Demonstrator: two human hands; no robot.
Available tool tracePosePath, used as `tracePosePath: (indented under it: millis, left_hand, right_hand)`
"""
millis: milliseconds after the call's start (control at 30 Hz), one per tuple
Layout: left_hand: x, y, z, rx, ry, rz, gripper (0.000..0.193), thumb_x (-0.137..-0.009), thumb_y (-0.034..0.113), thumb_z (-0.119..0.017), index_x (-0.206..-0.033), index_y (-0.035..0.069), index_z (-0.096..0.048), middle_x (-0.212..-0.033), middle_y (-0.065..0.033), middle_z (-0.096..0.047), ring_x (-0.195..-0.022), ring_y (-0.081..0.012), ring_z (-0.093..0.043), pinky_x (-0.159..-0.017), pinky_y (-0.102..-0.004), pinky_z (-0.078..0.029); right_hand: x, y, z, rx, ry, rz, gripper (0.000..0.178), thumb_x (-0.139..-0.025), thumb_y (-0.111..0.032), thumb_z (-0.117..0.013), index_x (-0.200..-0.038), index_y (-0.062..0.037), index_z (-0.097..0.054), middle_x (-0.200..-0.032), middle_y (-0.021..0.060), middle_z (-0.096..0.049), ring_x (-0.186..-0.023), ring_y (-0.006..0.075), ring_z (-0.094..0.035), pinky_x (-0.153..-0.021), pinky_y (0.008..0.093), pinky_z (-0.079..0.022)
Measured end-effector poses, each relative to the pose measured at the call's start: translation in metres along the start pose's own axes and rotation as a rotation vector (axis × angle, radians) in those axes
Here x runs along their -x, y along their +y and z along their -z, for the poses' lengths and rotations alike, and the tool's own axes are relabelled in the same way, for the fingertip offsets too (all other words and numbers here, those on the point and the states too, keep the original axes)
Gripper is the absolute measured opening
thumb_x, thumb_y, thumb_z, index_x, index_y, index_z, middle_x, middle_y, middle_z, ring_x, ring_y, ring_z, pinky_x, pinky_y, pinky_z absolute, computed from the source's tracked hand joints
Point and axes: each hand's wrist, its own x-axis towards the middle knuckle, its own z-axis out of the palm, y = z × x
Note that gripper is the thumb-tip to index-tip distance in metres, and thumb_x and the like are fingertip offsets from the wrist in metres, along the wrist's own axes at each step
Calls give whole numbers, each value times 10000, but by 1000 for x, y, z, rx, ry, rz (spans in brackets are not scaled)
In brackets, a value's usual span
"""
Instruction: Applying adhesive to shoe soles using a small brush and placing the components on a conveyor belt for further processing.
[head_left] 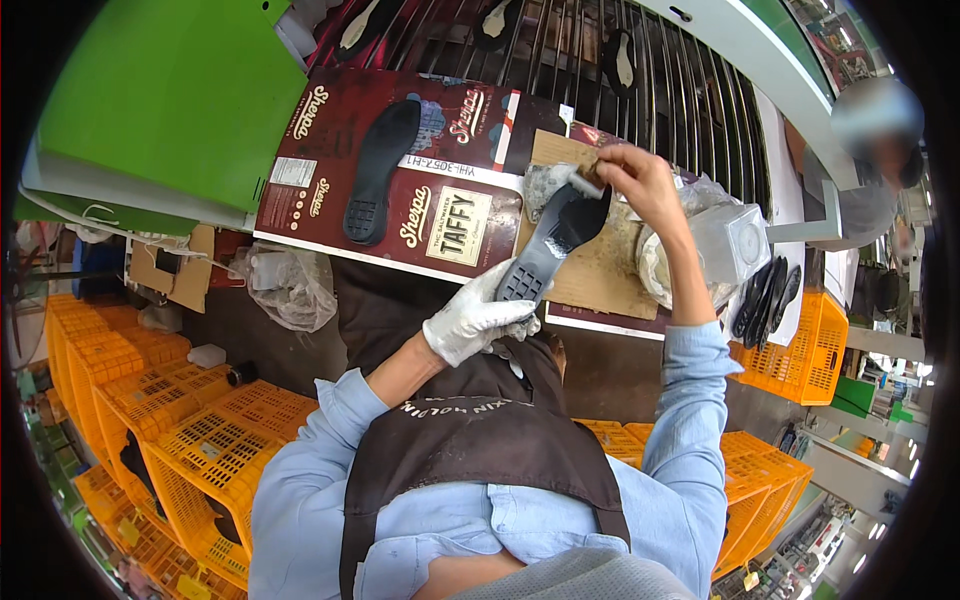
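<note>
A black shoe sole [560,225] is held tilted above the work surface, its toe end pointing away from me and to the right. Around its heel end, the fingers of my white-gloved left hand [470,318] are closed. My bare right hand [643,185] is at the toe end, pinching a small brownish pad [590,178] against or just over the sole's edge; whether it is a sponge or a brush I cannot tell. Another black sole [382,172] lies to the left on a dark red printed cardboard sheet [275,225]. Whitish crumpled material [545,185] sits behind the held sole.
Beyond the cardboard, a rack of metal rollers [560,60] carries several soles. At right are a clear plastic container [735,240], a plastic-lined tub [655,265] and several dark soles [765,300]. Orange crates [205,440] stand around me; a green panel [170,110] rises at left.
</note>
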Motion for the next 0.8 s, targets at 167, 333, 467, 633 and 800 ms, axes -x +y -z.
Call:
tracePosePath:
  millis: [167,333,467,633,800]
  left_hand:
    - [2,0,1,11,15,-20,617,-868,81,-664,-1399,20,-355,-1192,-111,-577,-824,-162,-637,-702,-274,-536]
    - [4,0,-1,24,10,-20,600,-876,79,-657,-1396,21,-363,-1142,-96,-589,-818,-154,-634,-689,-267,-531]
    - [6,3,-3,40,15,-29,580,-884,71,-645,-1394,22,-372,-1103,-81,-588,-817,-148,-633,-686,-260,-531]
    - [5,4,-2,52,0,-41,564,-891,73,-635,-1390,18,-378,-1099,-82,-581,-816,-147,-630,-691,-262,-532]
    - [8,3,1,71,-3,-71,542,-899,82,-625,-1385,18,-395,-1180,-95,-580,-846,-144,-629,-714,-264,-534]
  right_hand:
    - [-6,-15,-5,-99,-29,-38,193,-860,-70,-671,-1025,31,-684,-864,52,-698,-762,93,-639,-661,236,-510]
    - [-4,-29,-20,124,-194,205,189,-881,-58,-665,-1053,17,-680,-890,36,-688,-772,81,-617,-670,217,-492]
    - [-2,-42,-19,-306,-55,-99,205,-838,-65,-692,-1027,15,-700,-915,70,-713,-841,111,-653,-737,251,-523]
    - [8,-60,-28,-12,-315,30,178,-858,-56,-673,-1021,15,-689,-897,28,-690,-801,84,-620,-704,231,-504]
    - [15,-77,-35,-246,-446,-212,197,-861,-34,-677,-1051,17,-674,-920,20,-685,-829,75,-617,-750,240,-509]
